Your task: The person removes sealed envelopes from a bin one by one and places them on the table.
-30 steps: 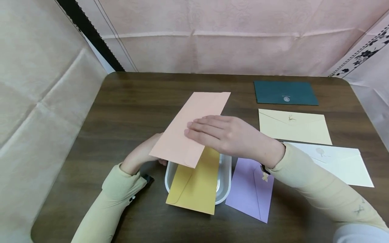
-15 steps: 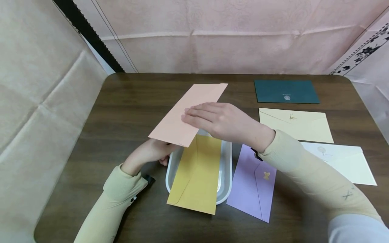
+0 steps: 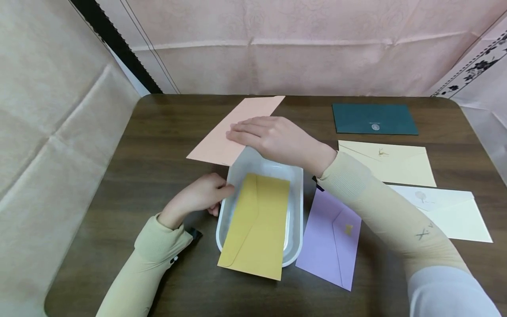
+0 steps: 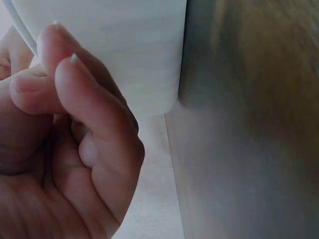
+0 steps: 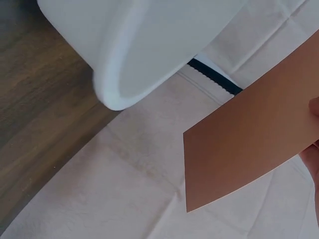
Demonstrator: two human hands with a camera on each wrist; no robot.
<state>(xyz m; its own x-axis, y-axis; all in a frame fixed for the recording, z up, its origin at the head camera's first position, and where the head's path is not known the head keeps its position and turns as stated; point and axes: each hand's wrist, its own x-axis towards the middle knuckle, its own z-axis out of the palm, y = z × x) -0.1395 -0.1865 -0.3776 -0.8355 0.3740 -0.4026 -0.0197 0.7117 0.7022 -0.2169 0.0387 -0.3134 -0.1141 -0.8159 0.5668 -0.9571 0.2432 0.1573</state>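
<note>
My right hand grips a pale pink envelope above the far left part of a white plastic tray. Its fingers lie over the envelope's upper side, and the right wrist view shows the thumb on the other face of the pink envelope. At the tray's left rim, my left hand holds the edge with thumb and curled fingers, which the left wrist view shows close against the white wall. A mustard-yellow envelope leans in the tray, its near end sticking out over the front rim.
Right of the tray lies a lilac envelope with a gold sticker. Farther right, a white envelope, a cream envelope and a dark teal envelope form a column on the brown wooden table. Pale cloth hangs behind.
My right hand has carried the pink envelope away from me and slightly left, uncovering more of the tray and the yellow envelope. My left hand stays at the tray's left rim.
</note>
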